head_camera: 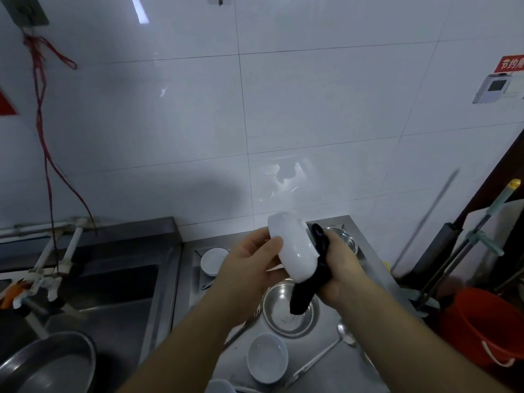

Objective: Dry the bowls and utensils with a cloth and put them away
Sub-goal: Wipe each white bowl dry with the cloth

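A: Where is the white bowl (292,251) now, and who holds it?

B: It is up in the air, tipped on its side. The left hand (249,262) grasps it, thumb curled over the smooth outer wall, so the opening faces the other hand.

A: And the right hand (343,268)?

B: Its fingers are clenched on the dark cloth (309,282), pressed at the bowl's rim; a soft tail hangs below them. I judge it wipes the inside, but the inside is hidden.

A: What waits under the fingers?

B: On the steel surface (334,361), below the fingers, lie a shiny metal bowl (286,313), a small white bowl (268,358) and a long metal spoon (326,353). Beyond the left fingers stands another white bowl (212,260).
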Tool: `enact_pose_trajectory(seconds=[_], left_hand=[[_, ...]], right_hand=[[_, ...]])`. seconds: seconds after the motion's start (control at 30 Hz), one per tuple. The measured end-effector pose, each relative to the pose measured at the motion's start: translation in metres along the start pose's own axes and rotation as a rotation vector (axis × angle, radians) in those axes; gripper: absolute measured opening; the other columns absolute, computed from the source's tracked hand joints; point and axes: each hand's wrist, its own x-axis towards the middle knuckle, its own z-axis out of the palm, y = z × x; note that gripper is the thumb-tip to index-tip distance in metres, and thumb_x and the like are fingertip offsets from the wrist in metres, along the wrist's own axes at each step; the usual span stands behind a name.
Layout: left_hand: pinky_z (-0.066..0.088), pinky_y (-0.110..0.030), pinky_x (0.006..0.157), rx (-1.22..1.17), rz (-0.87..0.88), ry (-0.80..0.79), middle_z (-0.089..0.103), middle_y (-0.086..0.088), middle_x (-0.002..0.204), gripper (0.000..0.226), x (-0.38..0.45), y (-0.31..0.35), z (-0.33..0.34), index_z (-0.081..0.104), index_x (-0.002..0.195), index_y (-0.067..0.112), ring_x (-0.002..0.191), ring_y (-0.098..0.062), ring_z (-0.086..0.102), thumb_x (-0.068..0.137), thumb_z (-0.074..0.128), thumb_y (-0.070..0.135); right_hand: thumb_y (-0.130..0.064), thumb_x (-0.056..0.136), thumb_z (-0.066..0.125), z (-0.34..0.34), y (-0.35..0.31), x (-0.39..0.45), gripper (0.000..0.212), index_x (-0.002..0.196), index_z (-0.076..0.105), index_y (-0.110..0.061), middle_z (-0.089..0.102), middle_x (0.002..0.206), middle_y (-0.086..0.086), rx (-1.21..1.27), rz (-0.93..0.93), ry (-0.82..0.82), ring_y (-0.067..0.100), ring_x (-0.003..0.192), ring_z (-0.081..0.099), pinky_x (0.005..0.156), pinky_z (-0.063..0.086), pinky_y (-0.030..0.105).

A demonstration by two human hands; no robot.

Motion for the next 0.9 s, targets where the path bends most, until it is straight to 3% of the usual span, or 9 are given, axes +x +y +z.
enact_pose_trajectory(seconds=[0.13, 0.2, 0.37, 0.47, 0.53, 0.6, 0.7, 0.8, 0.9], left_hand=[[0.064, -0.045, 0.084, 0.040, 0.006, -0.002, 0.076, -0.019, 0.120, 0.023, 0.001, -0.004, -0.001, 0.081, 0.110, 0.017, 0.110, -0.038, 0.075, 0.092, 0.067, 0.023], [0.063, -0.044, 0.088, 0.057, 0.051, 0.022, 0.077, -0.018, 0.120, 0.023, -0.002, -0.012, 0.000, 0.079, 0.111, 0.019, 0.112, -0.037, 0.075, 0.093, 0.065, 0.021], [0.063, -0.047, 0.093, 0.435, 0.200, 0.141, 0.080, -0.001, 0.107, 0.018, -0.001, -0.029, 0.006, 0.073, 0.107, 0.036, 0.103, -0.023, 0.077, 0.095, 0.060, 0.030], [0.062, -0.050, 0.096, 0.520, 0.165, 0.122, 0.080, 0.001, 0.106, 0.017, -0.003, -0.037, 0.002, 0.073, 0.113, 0.031, 0.103, -0.019, 0.076, 0.104, 0.060, 0.024], [0.062, -0.048, 0.096, 0.559, 0.139, 0.059, 0.079, 0.001, 0.106, 0.017, -0.009, -0.043, 0.001, 0.073, 0.115, 0.029, 0.104, -0.019, 0.076, 0.107, 0.060, 0.021], [0.061, -0.035, 0.087, 0.652, 0.169, 0.015, 0.077, 0.006, 0.100, 0.014, -0.015, -0.046, 0.000, 0.072, 0.107, 0.032, 0.095, -0.011, 0.073, 0.106, 0.058, 0.027], [0.056, -0.026, 0.074, 0.859, 0.225, -0.023, 0.073, 0.011, 0.090, 0.011, -0.017, -0.045, -0.002, 0.066, 0.101, 0.031, 0.082, -0.007, 0.068, 0.104, 0.056, 0.034], [0.049, -0.019, 0.063, 1.044, 0.267, -0.050, 0.070, 0.009, 0.082, 0.012, -0.016, -0.038, -0.002, 0.060, 0.095, 0.028, 0.074, -0.007, 0.066, 0.107, 0.055, 0.030], [0.041, -0.014, 0.058, 1.236, 0.282, -0.093, 0.065, 0.009, 0.077, 0.017, -0.013, -0.031, -0.002, 0.051, 0.091, 0.026, 0.068, -0.006, 0.060, 0.108, 0.054, 0.030]], right_hand=[[-0.027, 0.102, 0.057, -0.001, 0.003, 0.004, 0.048, 0.141, 0.062, 0.000, 0.062, 0.116, 0.017, -0.029, -0.004, 0.008, 0.034, 0.105, 0.058, 0.097, 0.047, 0.049], [-0.025, 0.104, 0.055, 0.000, 0.006, 0.003, 0.048, 0.143, 0.059, 0.003, 0.065, 0.117, 0.019, -0.041, -0.022, 0.008, 0.035, 0.105, 0.061, 0.105, 0.049, 0.050], [-0.026, 0.104, 0.060, 0.006, 0.024, -0.003, 0.032, 0.130, 0.070, -0.010, 0.079, 0.110, 0.015, -0.067, -0.137, 0.046, 0.034, 0.091, 0.077, 0.079, 0.064, 0.047], [-0.023, 0.102, 0.063, 0.000, 0.031, -0.006, 0.016, 0.114, 0.072, -0.026, 0.081, 0.095, 0.011, -0.147, -0.306, 0.093, 0.037, 0.086, 0.080, 0.070, 0.067, 0.052], [-0.025, 0.094, 0.065, -0.002, 0.030, -0.010, 0.014, 0.104, 0.074, -0.028, 0.078, 0.098, 0.015, -0.232, -0.396, 0.062, 0.042, 0.095, 0.076, 0.080, 0.063, 0.064], [-0.032, 0.085, 0.068, -0.003, 0.026, -0.013, 0.015, 0.098, 0.075, -0.028, 0.075, 0.104, 0.021, -0.307, -0.444, 0.042, 0.047, 0.104, 0.072, 0.088, 0.058, 0.070], [-0.037, 0.090, 0.077, -0.009, 0.020, -0.012, 0.015, 0.103, 0.076, -0.029, 0.079, 0.101, 0.012, -0.336, -0.430, -0.006, 0.035, 0.095, 0.078, 0.087, 0.064, 0.059], [-0.037, 0.087, 0.084, -0.014, 0.019, -0.009, 0.040, 0.119, 0.071, -0.016, 0.079, 0.106, 0.014, -0.351, -0.364, -0.065, 0.031, 0.095, 0.079, 0.075, 0.066, 0.042], [-0.026, 0.083, 0.089, -0.019, 0.019, -0.009, 0.048, 0.121, 0.068, -0.006, 0.076, 0.103, 0.019, -0.408, -0.367, -0.092, 0.032, 0.091, 0.078, 0.079, 0.065, 0.046]])
